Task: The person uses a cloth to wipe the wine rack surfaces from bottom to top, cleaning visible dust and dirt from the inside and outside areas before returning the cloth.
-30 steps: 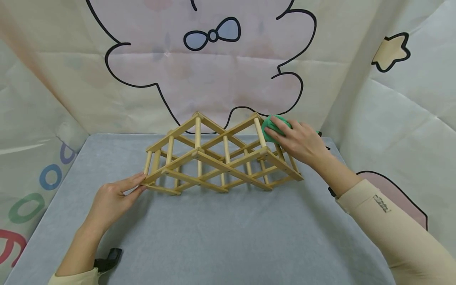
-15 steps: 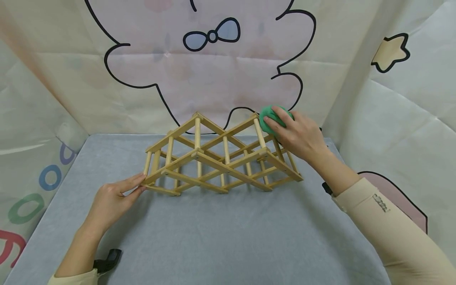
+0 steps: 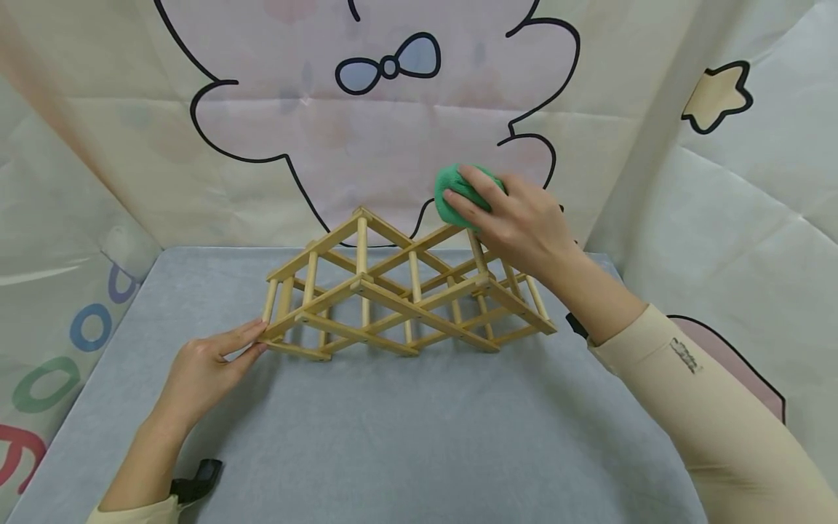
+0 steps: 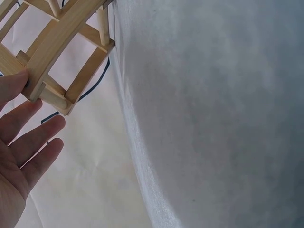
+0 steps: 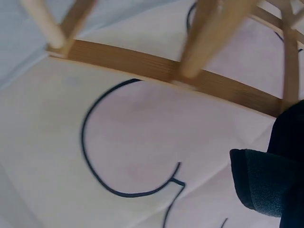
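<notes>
A wooden lattice rack (image 3: 425, 309), built of crossed slats and round dowels like a folding wine rack, stands on the table. My left hand (image 3: 212, 371) pinches its lower left corner between thumb and forefinger. In the left wrist view the other fingers of the left hand (image 4: 21, 147) are spread below the rack's end (image 4: 52, 52). My right hand (image 3: 524, 215) grips a bunched green cloth (image 3: 452, 193) at the rack's upper right peak, partly hiding it. The right wrist view catches the cloth (image 5: 263, 180) dark at the edge, near a slat of the rack (image 5: 128, 61).
Grey-blue fabric covers the table (image 3: 419, 437). A printed cartoon backdrop (image 3: 393, 138) rises close behind the rack, and printed sheets stand at both sides. A black strap piece (image 3: 196, 480) shows at the left wrist.
My right hand has moved up and to the left with the green cloth, from the rack's right end to its upper right peak. The left hand and the rack have stayed put.
</notes>
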Action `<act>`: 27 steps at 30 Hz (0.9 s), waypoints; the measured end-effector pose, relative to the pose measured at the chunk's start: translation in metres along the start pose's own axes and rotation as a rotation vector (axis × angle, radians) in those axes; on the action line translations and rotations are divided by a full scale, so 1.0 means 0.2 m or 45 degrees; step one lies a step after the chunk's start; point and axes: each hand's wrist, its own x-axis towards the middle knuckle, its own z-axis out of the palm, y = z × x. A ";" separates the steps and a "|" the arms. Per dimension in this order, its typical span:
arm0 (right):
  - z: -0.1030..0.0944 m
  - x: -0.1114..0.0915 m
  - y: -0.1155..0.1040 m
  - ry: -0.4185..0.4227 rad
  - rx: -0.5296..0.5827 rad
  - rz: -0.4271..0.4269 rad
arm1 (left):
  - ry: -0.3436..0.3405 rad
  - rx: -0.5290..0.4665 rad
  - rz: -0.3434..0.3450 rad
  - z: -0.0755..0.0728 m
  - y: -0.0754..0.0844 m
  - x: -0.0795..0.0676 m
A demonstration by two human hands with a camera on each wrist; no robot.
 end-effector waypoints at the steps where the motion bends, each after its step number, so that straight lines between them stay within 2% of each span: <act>1: -0.01 0.02 0.00 -0.011 -0.009 -0.010 | 0.002 -0.001 -0.001 0.00 0.00 0.00; 4: -0.02 0.10 -0.02 -0.007 -0.013 -0.032 | 0.011 -0.009 -0.002 0.00 0.00 -0.01; 10: 0.01 0.25 -0.07 0.108 0.015 -0.088 | 0.023 -0.014 0.004 0.01 -0.01 -0.01; 13: 0.05 0.28 -0.10 0.088 0.053 -0.130 | 0.025 -0.014 0.008 0.01 -0.01 -0.01; 16: 0.09 0.28 -0.14 -0.008 0.104 -0.150 | 0.023 -0.024 0.012 0.01 -0.01 -0.01; 23: 0.15 0.26 -0.19 -0.396 0.197 -0.157 | 0.017 -0.034 0.012 0.01 -0.01 0.00; 27: 0.15 0.27 -0.20 -0.561 0.194 -0.177 | 0.019 -0.034 0.012 0.01 -0.01 0.00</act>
